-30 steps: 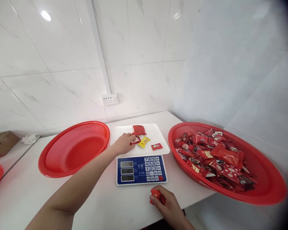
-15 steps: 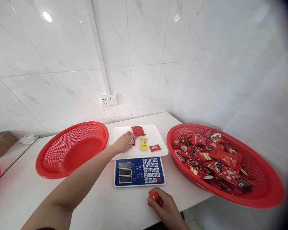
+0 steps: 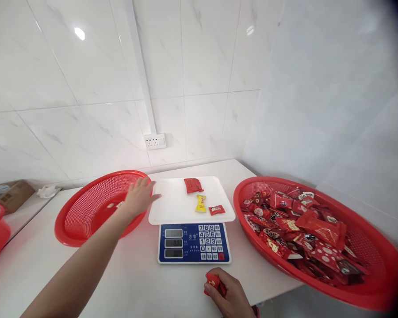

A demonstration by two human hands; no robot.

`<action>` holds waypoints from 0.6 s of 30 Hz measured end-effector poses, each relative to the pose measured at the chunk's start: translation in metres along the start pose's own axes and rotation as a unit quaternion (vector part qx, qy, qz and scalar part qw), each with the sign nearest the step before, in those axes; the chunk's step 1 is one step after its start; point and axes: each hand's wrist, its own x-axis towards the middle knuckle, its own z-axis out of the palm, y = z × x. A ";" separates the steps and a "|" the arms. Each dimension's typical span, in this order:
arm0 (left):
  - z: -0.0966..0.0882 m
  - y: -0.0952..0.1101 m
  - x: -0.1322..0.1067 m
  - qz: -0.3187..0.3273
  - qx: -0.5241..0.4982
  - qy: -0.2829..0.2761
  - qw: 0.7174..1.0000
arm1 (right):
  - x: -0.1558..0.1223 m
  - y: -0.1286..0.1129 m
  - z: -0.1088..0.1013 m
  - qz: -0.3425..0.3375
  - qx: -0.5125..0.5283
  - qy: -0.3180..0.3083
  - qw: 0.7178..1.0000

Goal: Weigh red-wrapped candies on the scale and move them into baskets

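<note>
The person's left hand [image 3: 138,197] hangs over the rim of a red mesh basket [image 3: 66,234], its fingers spread open and holding nothing. A small wrapped candy [image 3: 119,205] lies in the basket just below the palm. The right hand [image 3: 220,289] rests near the front edge of the white table [image 3: 129,282], its fingers curled closed around a red-wrapped candy [image 3: 212,282]. Between the hands stands a digital scale [image 3: 194,243] with a blue keypad, carrying a white tray [image 3: 172,207]. On the tray lie a flat red packet [image 3: 193,185], a yellow candy [image 3: 200,203] and a red candy [image 3: 216,210], all apart. To the right, a second red basket [image 3: 351,298] is heaped with red-wrapped candies [image 3: 292,229].
</note>
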 end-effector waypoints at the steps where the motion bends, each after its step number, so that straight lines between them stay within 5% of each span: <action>1: 0.007 0.017 0.005 0.042 -0.013 -0.016 0.999 | 0.000 0.000 0.000 -0.001 0.001 -0.001 1.000; 5: 0.031 0.085 0.031 0.183 -0.051 -0.082 0.978 | -0.001 0.002 0.003 0.003 0.008 0.015 1.000; 8: 0.041 0.114 0.055 0.222 -0.054 -0.117 0.967 | -0.002 0.005 0.006 0.001 0.009 0.041 0.999; 13: 0.041 0.112 0.085 0.208 -0.045 -0.160 0.964 | -0.004 0.009 0.009 -0.001 0.005 0.046 0.999; 18: 0.034 0.103 0.082 0.221 -0.048 -0.147 0.963 | -0.003 0.011 0.009 -0.007 0.005 0.033 0.999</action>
